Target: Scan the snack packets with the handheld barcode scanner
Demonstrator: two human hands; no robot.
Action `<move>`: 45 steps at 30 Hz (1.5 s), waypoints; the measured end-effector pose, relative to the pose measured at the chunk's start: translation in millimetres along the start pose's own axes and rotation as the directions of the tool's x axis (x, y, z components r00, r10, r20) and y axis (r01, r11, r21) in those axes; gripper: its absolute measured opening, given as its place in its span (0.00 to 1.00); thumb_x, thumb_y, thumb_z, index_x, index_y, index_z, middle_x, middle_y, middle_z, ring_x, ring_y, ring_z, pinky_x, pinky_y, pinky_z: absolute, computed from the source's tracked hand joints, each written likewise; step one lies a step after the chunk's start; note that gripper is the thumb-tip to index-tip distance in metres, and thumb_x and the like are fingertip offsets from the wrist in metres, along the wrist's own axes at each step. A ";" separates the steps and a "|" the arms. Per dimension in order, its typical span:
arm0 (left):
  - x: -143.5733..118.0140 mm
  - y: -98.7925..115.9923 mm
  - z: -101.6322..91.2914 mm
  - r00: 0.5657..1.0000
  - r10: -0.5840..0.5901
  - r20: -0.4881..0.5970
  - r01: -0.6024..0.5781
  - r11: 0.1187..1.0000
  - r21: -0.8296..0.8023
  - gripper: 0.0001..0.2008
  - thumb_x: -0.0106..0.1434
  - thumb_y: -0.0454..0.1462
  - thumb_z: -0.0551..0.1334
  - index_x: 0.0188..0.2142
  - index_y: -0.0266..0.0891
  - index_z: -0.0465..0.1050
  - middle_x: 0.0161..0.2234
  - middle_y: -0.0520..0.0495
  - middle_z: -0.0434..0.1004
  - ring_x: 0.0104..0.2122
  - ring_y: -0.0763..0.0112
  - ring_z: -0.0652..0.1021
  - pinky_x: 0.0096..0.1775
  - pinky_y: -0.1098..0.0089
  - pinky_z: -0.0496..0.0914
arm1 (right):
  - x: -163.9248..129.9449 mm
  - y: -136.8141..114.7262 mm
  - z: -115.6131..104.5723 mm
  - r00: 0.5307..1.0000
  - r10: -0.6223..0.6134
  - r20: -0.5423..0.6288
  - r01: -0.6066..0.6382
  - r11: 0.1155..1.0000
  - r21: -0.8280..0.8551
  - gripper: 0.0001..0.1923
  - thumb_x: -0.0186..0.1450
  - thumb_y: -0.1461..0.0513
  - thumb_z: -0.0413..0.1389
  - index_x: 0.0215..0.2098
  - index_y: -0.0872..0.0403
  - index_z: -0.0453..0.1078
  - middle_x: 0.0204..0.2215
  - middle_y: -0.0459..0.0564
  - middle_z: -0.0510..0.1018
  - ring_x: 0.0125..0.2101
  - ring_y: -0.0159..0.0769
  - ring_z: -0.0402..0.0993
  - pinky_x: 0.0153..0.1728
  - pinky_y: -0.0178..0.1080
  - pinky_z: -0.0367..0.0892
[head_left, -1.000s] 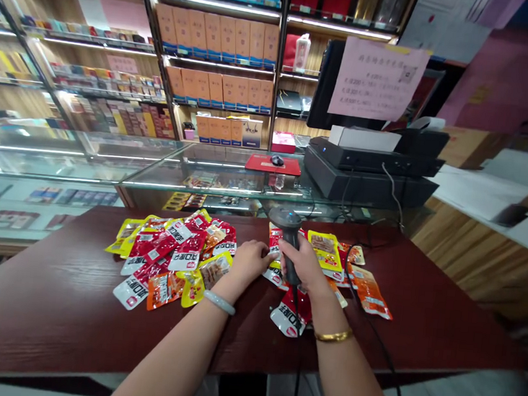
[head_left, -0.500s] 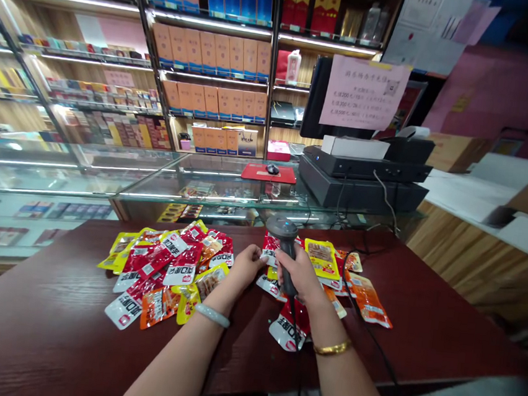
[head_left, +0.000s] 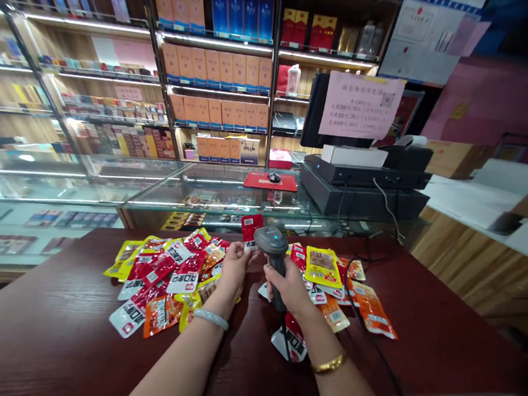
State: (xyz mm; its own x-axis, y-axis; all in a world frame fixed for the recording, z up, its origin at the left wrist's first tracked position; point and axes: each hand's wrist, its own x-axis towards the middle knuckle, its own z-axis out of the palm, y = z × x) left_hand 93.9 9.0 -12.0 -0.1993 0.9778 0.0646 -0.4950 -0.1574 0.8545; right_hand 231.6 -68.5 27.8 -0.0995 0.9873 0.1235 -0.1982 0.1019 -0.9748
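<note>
Head view: your left hand (head_left: 233,273) holds a red-and-white packet (head_left: 251,223) just left of the handheld scanner (head_left: 271,241) gripped in your right hand (head_left: 290,283).

Your left fingers are pinched narrow on the packet's near, white end; its red end reaches out beyond them, long axis running away from you. Your right fingers wrap the scanner's handle, its head beyond them and close against the packet's right edge, though whether the two touch you cannot tell from here. Of your hands, the left is nearer the packet. On the bench (head_left: 57,309), one heap of packets (head_left: 144,275) lies left of your left fingers, a second heap (head_left: 323,268) right of your right fingers.
</note>
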 end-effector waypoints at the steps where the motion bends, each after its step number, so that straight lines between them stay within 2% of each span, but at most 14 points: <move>1: -0.2 -0.8 0.3 1.000 0.001 0.007 -0.001 1.000 -0.002 0.28 0.43 0.44 0.80 0.34 0.43 0.63 0.27 0.59 0.76 0.27 0.74 0.82 0.40 0.69 0.79 | -0.8 -0.8 0.9 1.000 -0.001 0.003 0.001 1.000 -0.001 0.22 0.60 0.49 0.64 0.45 0.53 0.67 0.15 0.34 0.69 0.12 0.29 0.64 0.15 0.32 0.63; 6: -1.3 -1.6 0.6 0.999 -0.013 0.033 0.012 1.000 0.024 0.31 0.41 0.46 0.80 0.35 0.42 0.63 0.27 0.59 0.76 0.28 0.76 0.81 0.41 0.69 0.79 | -2.6 -5.2 2.0 1.000 -0.011 -0.007 0.012 1.000 0.010 0.22 0.60 0.49 0.64 0.43 0.52 0.66 0.14 0.34 0.69 0.11 0.29 0.63 0.14 0.31 0.62; 16: -3.2 1.5 1.5 0.999 -0.044 0.027 0.041 0.995 0.095 0.29 0.44 0.46 0.79 0.34 0.43 0.61 0.27 0.60 0.73 0.29 0.74 0.82 0.41 0.67 0.79 | -2.8 -4.5 1.4 1.000 -0.018 0.009 0.018 1.000 0.012 0.22 0.61 0.49 0.64 0.44 0.52 0.66 0.14 0.34 0.69 0.11 0.28 0.63 0.15 0.32 0.62; 18: -3.2 2.6 2.2 1.000 -0.023 0.001 0.022 0.997 0.078 0.28 0.47 0.45 0.78 0.35 0.43 0.61 0.27 0.60 0.73 0.30 0.73 0.82 0.43 0.67 0.79 | -2.7 -4.8 1.4 1.000 -0.016 0.008 0.015 1.000 0.018 0.23 0.60 0.48 0.65 0.44 0.52 0.66 0.14 0.34 0.69 0.11 0.28 0.63 0.15 0.32 0.63; 20: -3.0 6.6 2.1 0.996 0.035 -0.083 -0.033 0.999 0.023 0.24 0.53 0.44 0.75 0.36 0.44 0.59 0.29 0.58 0.75 0.32 0.72 0.84 0.45 0.66 0.79 | -2.8 -4.9 1.1 1.000 -0.013 -0.001 0.013 1.000 0.022 0.23 0.60 0.48 0.65 0.44 0.51 0.65 0.14 0.34 0.69 0.12 0.29 0.63 0.15 0.32 0.63; 22: -1.9 14.5 0.3 0.969 0.098 -0.228 -0.116 0.991 -0.064 0.19 0.61 0.41 0.70 0.38 0.45 0.58 0.32 0.56 0.77 0.36 0.71 0.85 0.48 0.65 0.79 | -3.3 -4.9 0.5 1.000 -0.011 -0.010 0.011 1.000 0.017 0.22 0.60 0.48 0.65 0.42 0.50 0.64 0.14 0.35 0.70 0.12 0.30 0.64 0.15 0.33 0.63; 26: 4.5 38.4 -9.5 0.870 0.145 -0.471 -0.265 0.943 -0.200 0.10 0.72 0.35 0.59 0.39 0.46 0.54 0.35 0.55 0.75 0.41 0.74 0.86 0.53 0.64 0.79 | -4.6 -4.8 -0.7 1.000 -0.012 -0.004 0.012 1.000 -0.024 0.21 0.61 0.47 0.66 0.38 0.50 0.62 0.13 0.36 0.70 0.12 0.31 0.65 0.16 0.33 0.63; 30: 16.3 59.7 -26.0 0.774 0.155 -0.614 -0.347 0.915 -0.206 0.11 0.73 0.34 0.57 0.39 0.46 0.52 0.39 0.54 0.73 0.41 0.74 0.85 0.52 0.63 0.81 | -4.9 -1.7 -1.5 1.000 -0.012 -0.014 0.012 0.999 -0.030 0.23 0.60 0.46 0.66 0.38 0.50 0.63 0.14 0.36 0.69 0.12 0.31 0.65 0.15 0.34 0.62; 33: 23.1 68.3 -37.8 0.741 0.157 -0.653 -0.363 0.911 -0.193 0.11 0.72 0.36 0.59 0.40 0.46 0.53 0.43 0.50 0.74 0.43 0.72 0.85 0.50 0.64 0.82 | -4.6 1.5 -2.0 1.000 -0.008 -0.002 0.008 1.000 -0.014 0.24 0.61 0.45 0.66 0.41 0.50 0.64 0.15 0.36 0.70 0.12 0.31 0.64 0.15 0.34 0.62; 35: 24.2 69.8 -41.9 0.752 0.137 -0.644 -0.364 0.902 -0.233 0.08 0.74 0.38 0.58 0.41 0.45 0.56 0.44 0.47 0.74 0.44 0.71 0.85 0.50 0.65 0.81 | -4.6 1.9 -2.1 1.000 0.003 0.009 -0.003 1.000 -0.004 0.25 0.61 0.45 0.66 0.44 0.51 0.64 0.15 0.36 0.70 0.12 0.31 0.64 0.15 0.34 0.62; 37: 22.3 67.3 -41.1 0.784 0.125 -0.608 -0.346 0.901 -0.261 0.06 0.75 0.39 0.57 0.41 0.43 0.59 0.45 0.45 0.75 0.45 0.70 0.85 0.51 0.65 0.81 | -4.6 0.4 -2.0 1.000 0.007 0.005 -0.007 1.000 -0.008 0.25 0.61 0.46 0.66 0.45 0.51 0.65 0.15 0.36 0.70 0.12 0.31 0.64 0.15 0.34 0.62; 41: 14.8 49.8 -25.8 0.902 0.098 -0.421 -0.204 0.955 -0.214 0.08 0.69 0.38 0.62 0.39 0.42 0.62 0.38 0.47 0.78 0.39 0.69 0.85 0.50 0.61 0.80 | -4.6 -5.0 -0.5 1.000 0.014 0.001 -0.014 0.999 -0.042 0.23 0.60 0.47 0.66 0.41 0.50 0.65 0.15 0.36 0.69 0.13 0.32 0.65 0.16 0.34 0.63; 43: 11.5 37.5 -16.0 0.956 0.063 -0.285 -0.099 0.989 -0.113 0.09 0.65 0.37 0.65 0.39 0.41 0.64 0.34 0.48 0.79 0.34 0.69 0.84 0.46 0.61 0.80 | -3.8 -6.6 0.8 0.999 0.044 -0.001 -0.044 0.998 -0.054 0.23 0.59 0.48 0.66 0.44 0.50 0.65 0.13 0.35 0.69 0.12 0.31 0.64 0.16 0.34 0.64; 45: 8.8 26.3 -8.5 0.985 0.058 -0.159 -0.043 0.995 0.095 0.10 0.60 0.37 0.66 0.39 0.40 0.68 0.34 0.47 0.80 0.33 0.68 0.83 0.43 0.62 0.79 | -2.2 -7.0 2.0 0.999 0.053 0.004 -0.053 0.994 -0.097 0.22 0.60 0.49 0.65 0.45 0.51 0.66 0.13 0.34 0.69 0.12 0.31 0.65 0.15 0.33 0.65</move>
State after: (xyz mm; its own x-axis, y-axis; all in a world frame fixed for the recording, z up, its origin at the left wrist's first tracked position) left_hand 72.0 12.3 6.6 -0.3601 0.9324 0.0313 -0.4037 -0.1859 0.8958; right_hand 231.2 -71.7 34.7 -0.1143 0.9908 0.0721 -0.0976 0.0611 -0.9934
